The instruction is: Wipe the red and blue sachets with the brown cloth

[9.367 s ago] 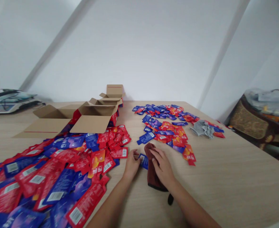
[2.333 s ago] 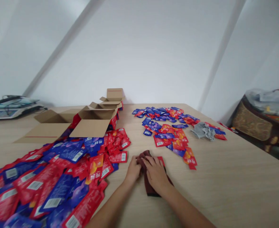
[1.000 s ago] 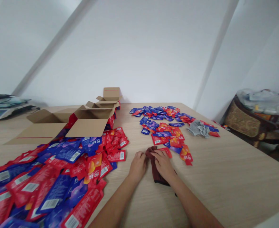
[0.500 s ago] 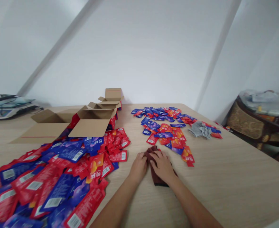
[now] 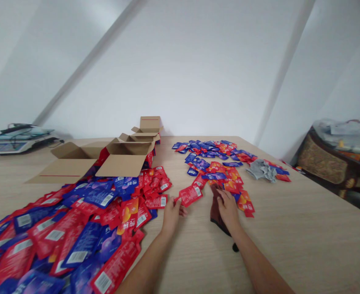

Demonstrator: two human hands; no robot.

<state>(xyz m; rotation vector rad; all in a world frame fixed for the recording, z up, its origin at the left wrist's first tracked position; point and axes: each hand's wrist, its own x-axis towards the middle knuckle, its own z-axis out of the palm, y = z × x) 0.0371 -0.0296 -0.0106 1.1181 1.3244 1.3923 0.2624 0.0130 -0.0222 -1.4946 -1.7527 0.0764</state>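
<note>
- Nearest, at the left of the surface (image 5: pixel 290 228): a big heap of red and blue sachets (image 5: pixel 60 241).
- Pinching 1 red sachet (image 5: pixel 191 195) by its near corner with the left hand (image 5: pixel 171 212).
- Resting the right hand (image 5: pixel 229 207) on a dark red cloth (image 5: pixel 214 211), fingers bent over its far end; gripping or only pressing, impossible to tell.
- Just beyond: a smaller spread of sachets (image 5: pixel 212 157), a grey cloth (image 5: pixel 261 169) at its right.
- Further left: open cardboard boxes (image 5: pixel 121 157).
- Farthest left: a scale (image 5: pixel 14 136).
</note>
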